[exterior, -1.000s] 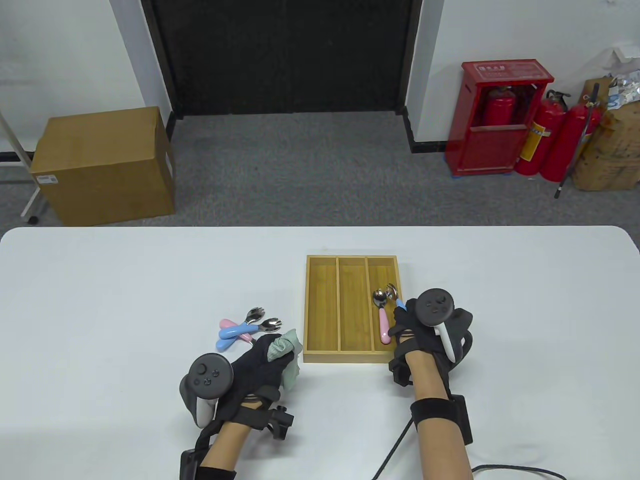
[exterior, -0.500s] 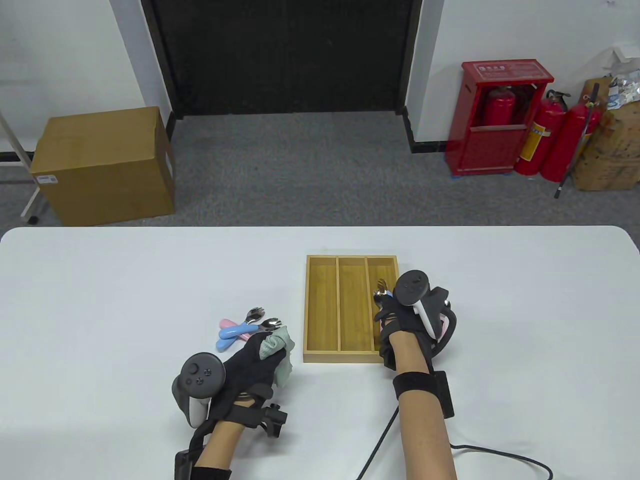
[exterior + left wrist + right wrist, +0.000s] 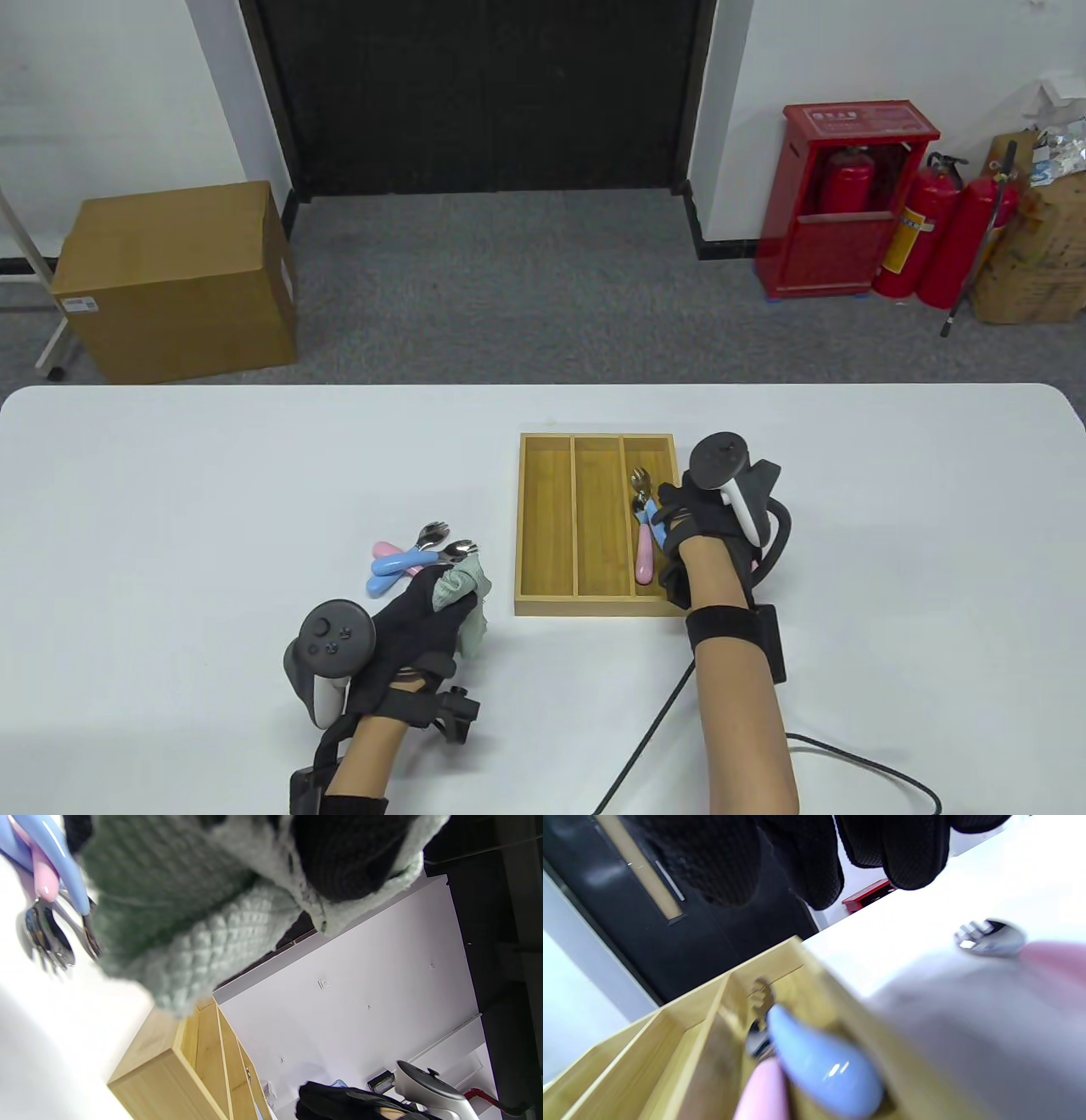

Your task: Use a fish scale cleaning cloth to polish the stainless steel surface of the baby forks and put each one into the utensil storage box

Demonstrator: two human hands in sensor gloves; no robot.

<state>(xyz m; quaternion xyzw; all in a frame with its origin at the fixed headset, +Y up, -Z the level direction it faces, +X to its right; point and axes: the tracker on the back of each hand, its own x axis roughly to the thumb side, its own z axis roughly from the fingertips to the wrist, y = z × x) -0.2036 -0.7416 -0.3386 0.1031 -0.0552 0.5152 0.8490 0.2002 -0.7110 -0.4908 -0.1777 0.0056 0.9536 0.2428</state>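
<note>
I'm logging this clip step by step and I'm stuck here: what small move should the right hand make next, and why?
Probably lift the right hand clear of the utensil storage box and reach left. Its fingers hang above the blue-handled fork, which lies in the right compartment across a pink-handled fork. Two forks remain on the table by the left hand holding the cloth.

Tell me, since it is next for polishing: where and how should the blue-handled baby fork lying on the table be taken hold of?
Judging by its pose, grip the blue-handled baby fork at its plastic handle, coming from above and the left. The handle's rounded end points left and lies over the pink-handled baby fork, so it sits raised. That leaves the steel head bare for the green fish scale cloth in the left hand.
</note>
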